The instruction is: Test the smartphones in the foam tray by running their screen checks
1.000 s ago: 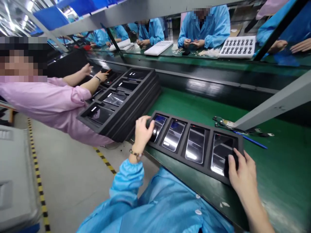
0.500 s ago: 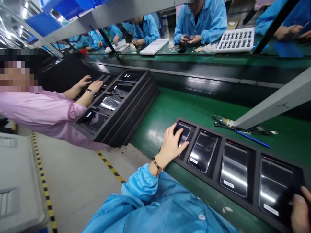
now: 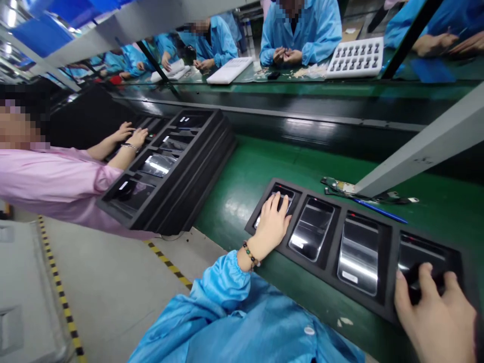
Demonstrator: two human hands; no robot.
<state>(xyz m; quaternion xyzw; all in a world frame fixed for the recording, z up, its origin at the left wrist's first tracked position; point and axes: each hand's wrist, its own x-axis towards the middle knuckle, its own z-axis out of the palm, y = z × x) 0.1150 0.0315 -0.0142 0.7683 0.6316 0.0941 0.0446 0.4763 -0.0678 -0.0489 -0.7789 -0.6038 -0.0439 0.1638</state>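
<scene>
A black foam tray (image 3: 333, 264) lies before me on the green bench, with a row of dark glossy smartphones in its slots. My left hand (image 3: 270, 219) rests with fingers stretched over the leftmost phone (image 3: 289, 194), partly covering it. Over the phone at the right end (image 3: 419, 252), my right hand (image 3: 438, 307) spreads its fingers; thumb and fingertips reach its surface or edges, and I cannot tell whether they grip it. Between my hands, two phones lie uncovered: one left of centre (image 3: 313, 227) and another with a white label (image 3: 358, 254).
A stack of black foam trays (image 3: 189, 191) holding phones stands left, beside a co-worker in a pink sleeve (image 3: 75, 171). Behind my tray are a blue pen (image 3: 381, 210), cables and a slanted grey post (image 3: 419, 143). Blue-clad co-workers sit across the line near a white tray (image 3: 355, 58).
My right hand has come in from the right edge and now lies over the rightmost phone. My left hand stays at the leftmost phone, its fingers slightly shifted. The view has turned a little.
</scene>
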